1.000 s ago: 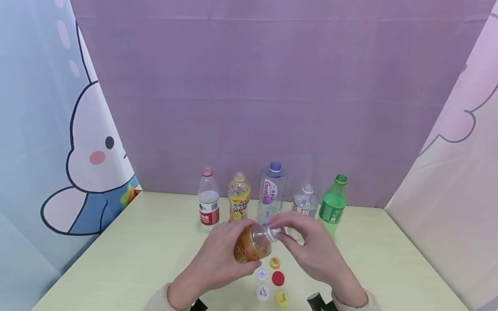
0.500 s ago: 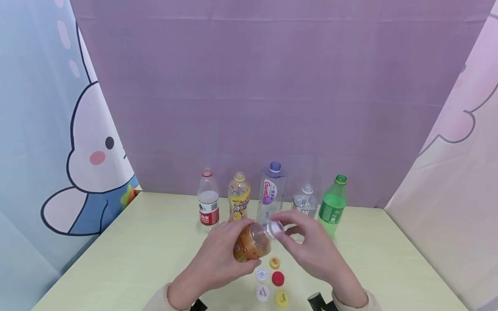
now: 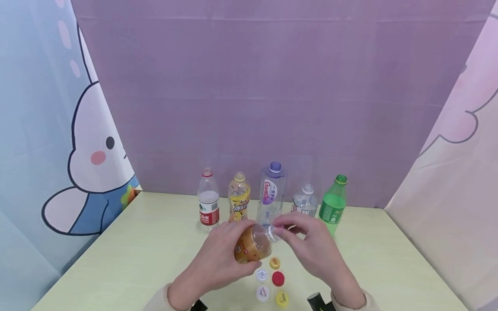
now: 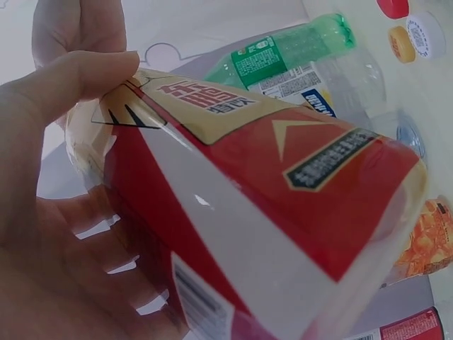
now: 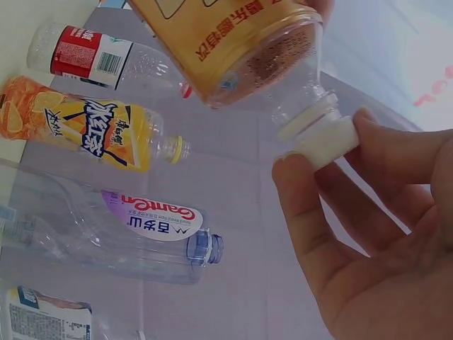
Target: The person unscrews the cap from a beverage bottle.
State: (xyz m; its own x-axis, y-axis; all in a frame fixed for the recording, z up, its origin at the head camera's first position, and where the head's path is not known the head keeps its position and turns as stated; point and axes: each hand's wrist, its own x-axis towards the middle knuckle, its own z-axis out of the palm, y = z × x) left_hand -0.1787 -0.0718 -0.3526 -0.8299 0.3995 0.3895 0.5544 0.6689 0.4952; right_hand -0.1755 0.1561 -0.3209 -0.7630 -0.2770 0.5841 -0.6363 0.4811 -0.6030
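My left hand (image 3: 219, 252) grips a clear plastic drink bottle (image 3: 253, 246) around its body, holding it tilted above the table with its neck toward the right. Its label (image 4: 233, 191) looks red, white and gold in the left wrist view. With thumb and fingertips, my right hand (image 3: 311, 246) pinches a white bottle cap (image 5: 329, 144) at the bottle's mouth. The right wrist view shows that cap against the threaded neck (image 5: 311, 117), in line with it. Part of the bottle's body is hidden behind my left fingers in the head view.
Behind my hands stand a red-labelled bottle (image 3: 209, 203), a yellow-labelled bottle (image 3: 239, 196), a tall clear bottle (image 3: 271, 192), a small clear bottle (image 3: 305, 202) and a green bottle (image 3: 333, 205). Several loose caps, including a red cap (image 3: 278, 278) and a yellow cap (image 3: 282, 299), lie below the held bottle.
My right fingertips have shifted around the white cap, which showed more fully half a second ago. My left hand and the bottle have stayed almost still.
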